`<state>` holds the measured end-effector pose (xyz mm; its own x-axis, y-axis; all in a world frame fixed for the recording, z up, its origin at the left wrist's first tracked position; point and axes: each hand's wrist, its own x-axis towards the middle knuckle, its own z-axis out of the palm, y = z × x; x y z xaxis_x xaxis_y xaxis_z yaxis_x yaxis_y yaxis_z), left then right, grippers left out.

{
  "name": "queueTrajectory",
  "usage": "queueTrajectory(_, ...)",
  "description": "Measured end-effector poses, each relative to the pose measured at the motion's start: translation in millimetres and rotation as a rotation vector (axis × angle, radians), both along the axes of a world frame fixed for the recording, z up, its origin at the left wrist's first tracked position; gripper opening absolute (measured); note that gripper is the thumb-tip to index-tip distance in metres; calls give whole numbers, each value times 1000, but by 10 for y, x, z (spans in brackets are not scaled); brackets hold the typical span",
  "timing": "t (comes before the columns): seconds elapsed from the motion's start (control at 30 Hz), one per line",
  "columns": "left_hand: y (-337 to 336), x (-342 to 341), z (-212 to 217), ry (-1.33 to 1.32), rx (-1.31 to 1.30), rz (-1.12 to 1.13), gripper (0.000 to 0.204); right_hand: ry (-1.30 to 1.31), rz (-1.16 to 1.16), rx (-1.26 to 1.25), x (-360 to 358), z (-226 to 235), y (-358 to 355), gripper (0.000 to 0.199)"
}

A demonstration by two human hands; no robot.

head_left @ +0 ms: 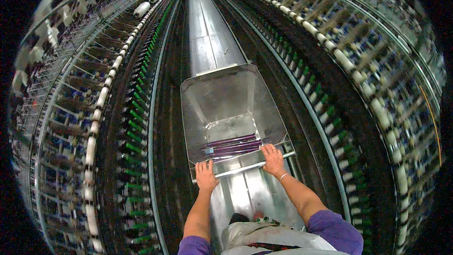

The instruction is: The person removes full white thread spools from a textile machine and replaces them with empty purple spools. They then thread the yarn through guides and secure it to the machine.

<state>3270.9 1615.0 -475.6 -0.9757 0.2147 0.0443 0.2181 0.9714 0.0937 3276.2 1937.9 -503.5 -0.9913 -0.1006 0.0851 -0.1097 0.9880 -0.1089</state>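
Note:
A shiny metal cart (203,94) shaped like an open bin stands in the aisle in front of me. My left hand (206,174) grips its near rim bar on the left. My right hand (272,159), with a bracelet on the wrist, grips the same bar on the right. In the bottom of the bin, just beyond my hands, lie several purple tubes (232,145). The rest of the bin shows bare metal.
A pale floor strip (207,38) runs straight ahead between two long spinning machines. The left machine (137,113) and the right machine (330,108) both carry rows of green spindles and white rollers. White yarn packages (141,8) sit higher up.

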Motion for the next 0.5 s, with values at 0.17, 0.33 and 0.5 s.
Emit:
queueTrajectory(0.17,-1,-1578,-175,122,6,-50,90,220,49,-121,-1550,-179,96,93)
queueTrajectory(0.33,-53,-3284,-241,172,20,-95,91,240,4,-130,-3223,-242,-3,90)
queueTrajectory(0.5,-71,-4884,-163,48,-27,-64,89,72,-20,-74,-4836,-33,-47,86)
